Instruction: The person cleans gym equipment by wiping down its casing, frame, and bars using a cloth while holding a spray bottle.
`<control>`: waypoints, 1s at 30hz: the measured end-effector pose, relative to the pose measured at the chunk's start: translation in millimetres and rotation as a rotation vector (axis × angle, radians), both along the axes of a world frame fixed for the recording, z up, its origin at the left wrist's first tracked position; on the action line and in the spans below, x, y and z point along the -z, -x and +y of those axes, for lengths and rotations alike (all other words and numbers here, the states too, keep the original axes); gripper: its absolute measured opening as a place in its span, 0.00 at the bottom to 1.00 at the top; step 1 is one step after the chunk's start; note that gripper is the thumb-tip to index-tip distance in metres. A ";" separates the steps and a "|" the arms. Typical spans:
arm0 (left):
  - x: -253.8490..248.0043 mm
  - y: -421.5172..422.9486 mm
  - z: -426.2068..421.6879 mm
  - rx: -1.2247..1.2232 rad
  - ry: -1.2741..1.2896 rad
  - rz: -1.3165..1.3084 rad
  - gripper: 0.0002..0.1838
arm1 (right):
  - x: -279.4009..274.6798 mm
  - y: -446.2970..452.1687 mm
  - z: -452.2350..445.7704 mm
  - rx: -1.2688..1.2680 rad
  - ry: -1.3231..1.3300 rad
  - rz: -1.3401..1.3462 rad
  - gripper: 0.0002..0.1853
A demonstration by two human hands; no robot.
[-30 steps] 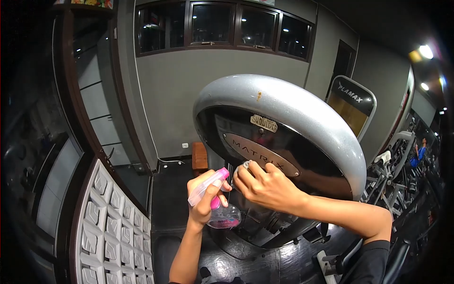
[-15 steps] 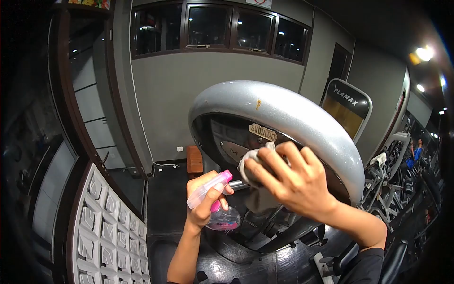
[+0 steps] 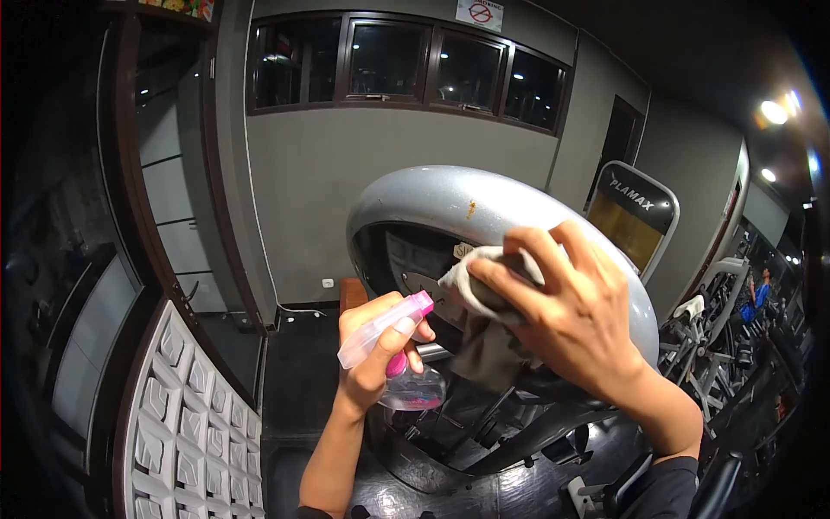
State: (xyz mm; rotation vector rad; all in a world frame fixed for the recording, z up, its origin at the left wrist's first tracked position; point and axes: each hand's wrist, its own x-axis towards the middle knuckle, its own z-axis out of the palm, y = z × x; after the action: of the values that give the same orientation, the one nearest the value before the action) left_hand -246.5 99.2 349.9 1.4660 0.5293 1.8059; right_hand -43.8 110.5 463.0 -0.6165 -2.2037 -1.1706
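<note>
My left hand [image 3: 370, 346] is wrapped round a clear spray bottle [image 3: 415, 391] with a pink nozzle, held upright in front of the machine's lower opening. A grey cloth [image 3: 488, 285] is bunched in my right hand [image 3: 575, 303], its loose end hanging down. Behind the cloth stands the gym machine's rounded silver frame [image 3: 432, 183] with its black panel. The cloth and my right hand cover most of the panel's metal plate and part of the small label [image 3: 463, 250]. An orange-brown mark shows on the silver rim.
A white patterned panel [image 3: 188, 415] stands at the lower left beside a dark door frame. Behind the machine are a brown block [image 3: 352, 294] and a PLAMAX board [image 3: 631, 212]. More gym equipment [image 3: 705, 346] and a person in blue [image 3: 757, 296] are at the right.
My right hand has moved right and up from the metal plate, and the cloth now shows more fully. My left hand keeps the bottle in nearly the same place. The view has tilted up slightly.
</note>
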 end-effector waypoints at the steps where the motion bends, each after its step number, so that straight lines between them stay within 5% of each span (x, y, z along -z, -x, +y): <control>1: -2.2 0.2 -0.9 -0.008 0.000 -0.006 0.19 | 2.2 -5.8 -6.0 0.022 0.029 -0.022 0.17; 4: -4.1 1.7 -0.6 -0.016 -0.027 -0.001 0.20 | 4.0 -26.3 -27.9 0.091 0.177 -0.001 0.30; 8: -9.1 -2.3 1.5 -0.030 -0.059 0.007 0.20 | -6.5 -31.3 -27.3 0.015 0.125 0.062 0.19; 13: -26.1 -8.3 0.9 -0.057 -0.066 0.003 0.20 | -31.0 -12.4 -1.6 -0.079 0.088 0.262 0.21; 30: -59.2 -3.9 12.0 -0.171 -0.158 0.153 0.19 | -26.7 -26.1 -27.3 0.011 0.289 0.217 0.26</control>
State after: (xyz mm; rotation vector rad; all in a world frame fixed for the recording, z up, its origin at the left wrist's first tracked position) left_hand -242.5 111.3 409.1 1.7221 0.6156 1.9131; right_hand -17.6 83.2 489.7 -0.8336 -2.1970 -0.7541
